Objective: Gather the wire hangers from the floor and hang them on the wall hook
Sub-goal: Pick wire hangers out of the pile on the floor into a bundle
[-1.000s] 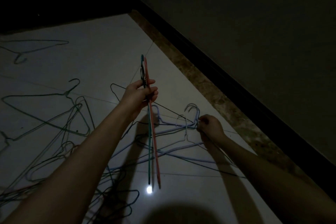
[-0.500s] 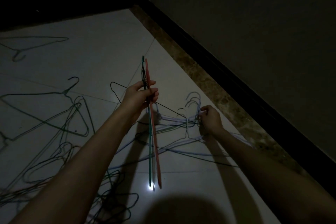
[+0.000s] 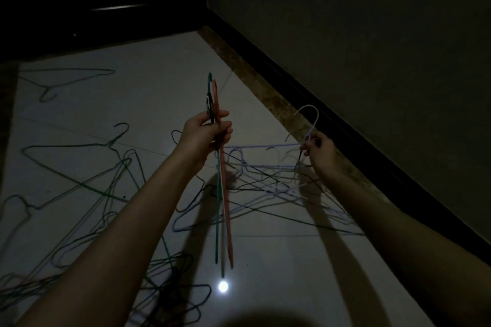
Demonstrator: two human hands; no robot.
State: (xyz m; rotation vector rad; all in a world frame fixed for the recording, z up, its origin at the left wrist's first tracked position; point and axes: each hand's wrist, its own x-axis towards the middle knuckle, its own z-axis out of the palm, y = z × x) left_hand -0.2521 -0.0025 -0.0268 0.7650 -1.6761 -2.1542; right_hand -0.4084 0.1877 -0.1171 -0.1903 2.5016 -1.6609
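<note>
Pale tiled floor [image 3: 148, 103]: dim, glossy, with one bright spot of reflected light [image 3: 223, 286] near the bottom centre.
Left hand [image 3: 206, 134]: raised over the floor, fingers curled round a held bunch of hangers [image 3: 224, 210] seen edge-on; a red one and a green one show plainly, with a dark hook at the top of the grip.
Held bunch: hangs almost upright, hooks above the fist, lower ends off the floor just above the light spot.
Right hand [image 3: 317, 150]: lifted near the wall, thumb and fingertips pinching the neck of a white hanger [image 3: 309, 125] just under its hook.
White hanger: hook points up above the right hand; its body trails down-left into the tangle below, so how far it is clear of the floor cannot be told.
Tangle of pale and dark hangers [image 3: 265, 183]: lies on the floor between the two forearms, wires crossing one another.
Green hangers [image 3: 79, 167]: spread over the left of the floor, several overlapping; a single green hanger [image 3: 66, 79] lies apart, farther back.
Dark hangers [image 3: 172, 287]: heaped at the lower left beside the left forearm.
Wall [image 3: 358, 48]: plain, on the right, with a dark skirting [image 3: 345, 125] and a brown marbled strip along its foot.
</note>
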